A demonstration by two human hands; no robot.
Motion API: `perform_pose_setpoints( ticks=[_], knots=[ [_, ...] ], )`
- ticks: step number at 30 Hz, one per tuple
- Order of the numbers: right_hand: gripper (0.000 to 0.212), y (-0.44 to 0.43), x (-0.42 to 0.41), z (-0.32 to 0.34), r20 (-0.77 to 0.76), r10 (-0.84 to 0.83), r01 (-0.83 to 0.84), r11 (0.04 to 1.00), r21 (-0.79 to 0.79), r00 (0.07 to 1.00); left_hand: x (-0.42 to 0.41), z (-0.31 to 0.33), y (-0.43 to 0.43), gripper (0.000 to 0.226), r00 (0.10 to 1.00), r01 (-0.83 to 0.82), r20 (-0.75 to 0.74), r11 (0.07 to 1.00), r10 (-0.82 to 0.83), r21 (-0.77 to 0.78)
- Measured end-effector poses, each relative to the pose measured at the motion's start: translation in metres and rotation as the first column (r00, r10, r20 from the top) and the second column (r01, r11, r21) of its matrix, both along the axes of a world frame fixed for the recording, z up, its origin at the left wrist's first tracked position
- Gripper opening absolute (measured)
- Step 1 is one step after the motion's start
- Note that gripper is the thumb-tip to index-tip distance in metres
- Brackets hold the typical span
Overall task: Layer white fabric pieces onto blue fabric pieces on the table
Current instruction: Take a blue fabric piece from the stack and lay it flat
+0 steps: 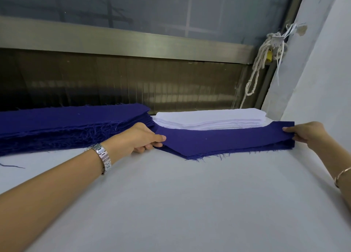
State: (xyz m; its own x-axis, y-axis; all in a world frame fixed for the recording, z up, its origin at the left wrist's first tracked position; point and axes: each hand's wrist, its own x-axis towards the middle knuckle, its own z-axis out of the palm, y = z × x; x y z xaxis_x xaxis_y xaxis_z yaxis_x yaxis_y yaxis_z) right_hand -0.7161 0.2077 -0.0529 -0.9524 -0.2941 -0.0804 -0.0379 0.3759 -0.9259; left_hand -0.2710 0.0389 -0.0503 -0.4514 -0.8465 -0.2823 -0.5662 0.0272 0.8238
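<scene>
A long blue fabric piece [218,139] with a pointed, frayed front edge lies across the table, on top of at least one more blue piece. My left hand [140,138] pinches its left end and my right hand [307,132] pinches its right end, which is lifted slightly. Just behind it sits a stack of white fabric pieces [209,120]. A thick stack of blue fabric pieces [66,124] with frayed edges lies at the far left.
The grey table top [180,204] stretches toward me. A window frame [123,39] runs along the back. A knotted white rope [260,67] hangs at the right corner beside a white wall [322,62]. A loose blue thread [13,166] lies at the left.
</scene>
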Motion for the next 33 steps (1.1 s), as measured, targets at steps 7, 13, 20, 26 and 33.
perform_pose_setpoints(
  ticks=[7,13,20,26,33],
  knots=[
    [0.027,0.004,-0.001,0.006,-0.094,0.010,-0.007,0.999,0.040,0.996,0.000,-0.001,-0.002,0.023,1.000,-0.008,-0.008,1.000,0.008,0.019],
    [0.031,0.006,-0.003,-0.006,-0.184,0.035,0.003,0.979,0.203,0.982,-0.001,-0.004,-0.002,0.030,0.996,0.007,0.092,0.993,0.004,-0.118],
    [0.038,0.008,0.005,-0.005,-0.299,0.122,-0.003,0.929,0.369,0.946,0.000,-0.011,-0.008,0.041,0.984,0.052,0.177,0.967,-0.007,-0.249],
    [0.028,0.014,0.010,-0.006,-0.313,0.176,-0.030,0.907,0.421,0.933,0.000,-0.013,-0.012,0.044,0.953,0.091,0.300,0.923,0.028,-0.375],
    [0.041,0.012,0.036,0.004,-0.450,0.203,0.040,0.880,0.474,0.870,0.011,0.002,0.001,0.042,0.930,0.157,0.352,0.751,0.107,-0.642]
  ],
)
